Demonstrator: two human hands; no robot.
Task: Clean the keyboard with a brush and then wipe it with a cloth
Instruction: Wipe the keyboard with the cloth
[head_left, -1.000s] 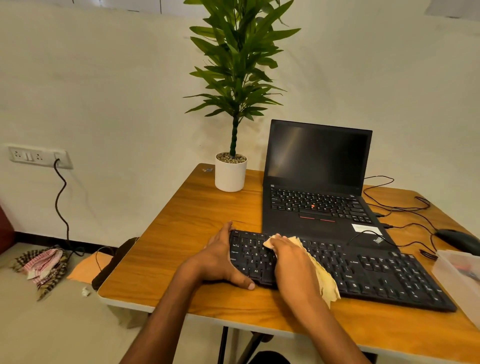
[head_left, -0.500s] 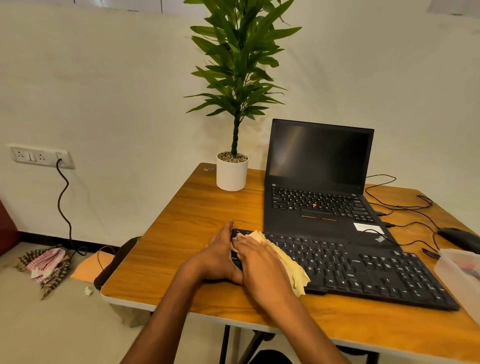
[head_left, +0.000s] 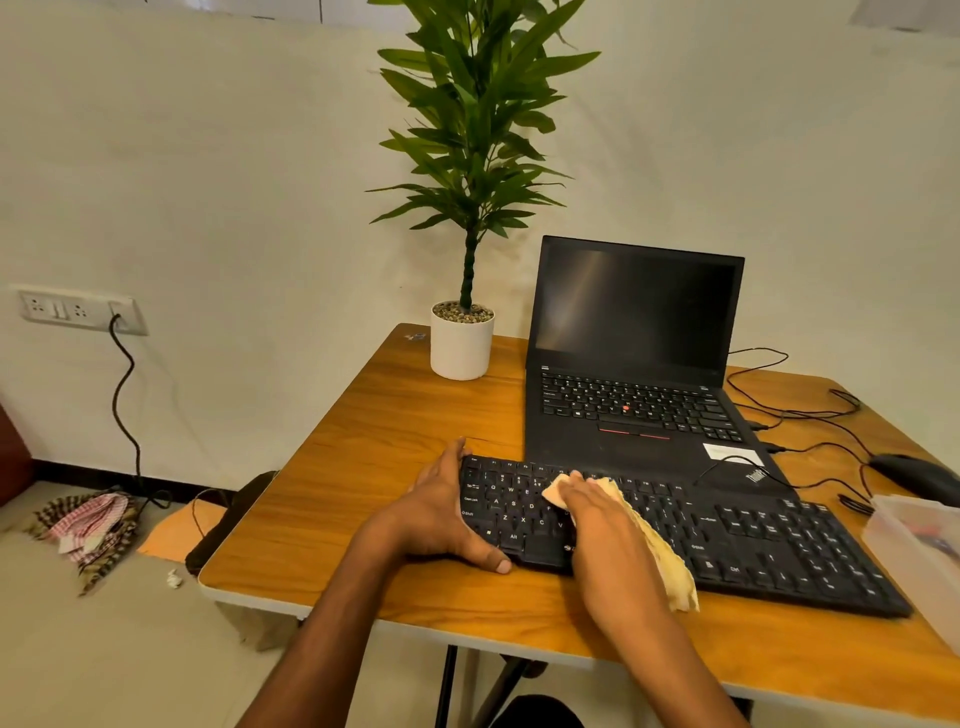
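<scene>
Half a second before, the right hand (head_left: 602, 540) and its cloth (head_left: 652, 540) had been pushed up against the left hand at the keyboard's left end; it had since slid back toward the letter keys, leaving that end row uncovered. The keyboard (head_left: 737, 535) lay along the near edge of the table (head_left: 363, 467), directly in front of the open laptop (head_left: 636, 364).

The left hand (head_left: 441, 514) gripped the keyboard's left end, fingers along the far edge and thumb hooked over the near one, probably to stop the board from skating under the wiping strokes. The right hand lay flat on the yellowish cloth with fingers fairly straight, pressing it onto the keys rather than bunching it (a grip suited to broad passes).

No brush was visible anywhere, so the brushing stage seemed finished, though that was only a judgement. How much cloth sat under the palm was hidden. A translucent plastic box (head_left: 919, 545) was cut off at the right edge, its contents unreadable, and a mouse (head_left: 914, 475) sat beyond it among the cables.
</scene>
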